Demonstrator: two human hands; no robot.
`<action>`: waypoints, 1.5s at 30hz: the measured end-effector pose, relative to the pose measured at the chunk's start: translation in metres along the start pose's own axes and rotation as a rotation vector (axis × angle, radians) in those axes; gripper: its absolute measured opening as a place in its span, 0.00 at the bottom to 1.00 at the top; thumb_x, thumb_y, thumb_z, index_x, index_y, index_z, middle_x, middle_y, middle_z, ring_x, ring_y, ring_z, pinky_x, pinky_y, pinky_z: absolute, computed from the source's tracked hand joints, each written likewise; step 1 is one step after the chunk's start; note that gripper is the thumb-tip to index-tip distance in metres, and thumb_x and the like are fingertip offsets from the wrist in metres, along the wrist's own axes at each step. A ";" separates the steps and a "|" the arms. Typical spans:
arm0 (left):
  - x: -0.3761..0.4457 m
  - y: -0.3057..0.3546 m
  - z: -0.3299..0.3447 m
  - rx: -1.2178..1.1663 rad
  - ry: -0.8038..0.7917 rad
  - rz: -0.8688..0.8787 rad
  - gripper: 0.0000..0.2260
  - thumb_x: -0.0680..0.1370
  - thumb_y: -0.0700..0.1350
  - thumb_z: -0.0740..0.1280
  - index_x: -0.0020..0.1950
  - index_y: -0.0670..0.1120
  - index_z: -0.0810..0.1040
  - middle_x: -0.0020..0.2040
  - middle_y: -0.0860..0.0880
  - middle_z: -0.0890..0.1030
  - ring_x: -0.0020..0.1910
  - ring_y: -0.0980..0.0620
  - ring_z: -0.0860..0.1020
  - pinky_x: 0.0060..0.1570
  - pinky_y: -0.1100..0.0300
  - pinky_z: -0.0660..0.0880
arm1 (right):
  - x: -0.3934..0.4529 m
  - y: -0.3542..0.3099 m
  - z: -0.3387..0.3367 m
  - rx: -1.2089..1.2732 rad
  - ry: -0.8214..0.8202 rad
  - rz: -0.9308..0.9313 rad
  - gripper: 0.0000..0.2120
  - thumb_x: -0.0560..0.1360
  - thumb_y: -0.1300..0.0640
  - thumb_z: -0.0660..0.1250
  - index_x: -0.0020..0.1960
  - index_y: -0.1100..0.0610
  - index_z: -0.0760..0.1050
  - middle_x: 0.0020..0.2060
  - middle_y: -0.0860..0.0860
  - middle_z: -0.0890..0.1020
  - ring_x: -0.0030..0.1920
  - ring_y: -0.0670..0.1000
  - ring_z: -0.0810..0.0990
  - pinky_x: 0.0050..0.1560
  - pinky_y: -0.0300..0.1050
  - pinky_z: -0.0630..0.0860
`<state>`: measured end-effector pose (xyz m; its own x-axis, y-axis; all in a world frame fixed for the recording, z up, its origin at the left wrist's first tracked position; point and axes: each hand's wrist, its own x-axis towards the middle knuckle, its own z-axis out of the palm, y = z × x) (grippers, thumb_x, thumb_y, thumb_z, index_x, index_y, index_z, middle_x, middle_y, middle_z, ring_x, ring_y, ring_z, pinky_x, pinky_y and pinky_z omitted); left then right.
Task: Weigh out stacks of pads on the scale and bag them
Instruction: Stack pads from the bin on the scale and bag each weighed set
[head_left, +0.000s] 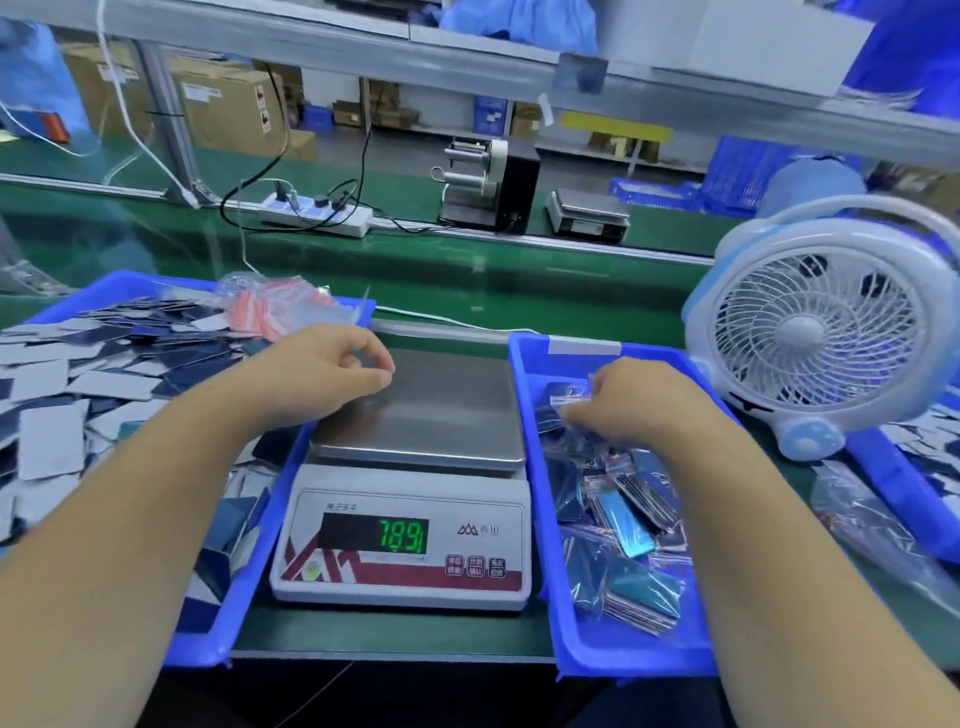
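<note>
Fingers (576, 415) of our right hand (634, 400) pinch a clear bagged pad stack (571, 399); our left hand (322, 371) curls empty. Dropping it crooked could spill the blue plastic bin (535, 364).

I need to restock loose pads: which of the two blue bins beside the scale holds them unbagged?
The blue bin left of the scale: it holds loose white and dark pads. The right bin holds bagged stacks.
</note>
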<state>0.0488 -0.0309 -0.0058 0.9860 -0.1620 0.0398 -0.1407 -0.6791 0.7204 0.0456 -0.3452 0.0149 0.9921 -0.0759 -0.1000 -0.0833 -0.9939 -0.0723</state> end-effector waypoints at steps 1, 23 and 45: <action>0.001 -0.002 0.000 -0.017 0.017 -0.006 0.04 0.78 0.51 0.69 0.45 0.60 0.81 0.26 0.56 0.73 0.23 0.60 0.68 0.31 0.59 0.63 | -0.001 0.000 -0.003 -0.001 0.046 0.007 0.14 0.71 0.43 0.65 0.37 0.53 0.75 0.33 0.49 0.79 0.34 0.50 0.76 0.33 0.43 0.72; -0.028 -0.013 -0.051 -0.286 0.191 -0.026 0.06 0.77 0.46 0.65 0.47 0.53 0.82 0.25 0.59 0.67 0.26 0.56 0.65 0.34 0.59 0.66 | -0.091 -0.200 0.035 0.198 -0.233 -1.183 0.21 0.71 0.54 0.68 0.63 0.42 0.76 0.57 0.42 0.70 0.50 0.34 0.71 0.51 0.32 0.70; -0.028 -0.021 -0.062 -0.538 0.365 0.060 0.07 0.78 0.40 0.65 0.45 0.50 0.81 0.23 0.60 0.70 0.23 0.58 0.64 0.27 0.65 0.63 | -0.053 -0.222 0.033 0.418 0.079 -0.923 0.04 0.73 0.55 0.72 0.47 0.49 0.80 0.34 0.42 0.79 0.36 0.43 0.74 0.38 0.39 0.67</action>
<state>0.0301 0.0328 0.0210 0.9582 0.1300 0.2549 -0.2251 -0.2078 0.9519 0.0084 -0.1181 0.0033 0.6875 0.6868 0.2357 0.7074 -0.5603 -0.4309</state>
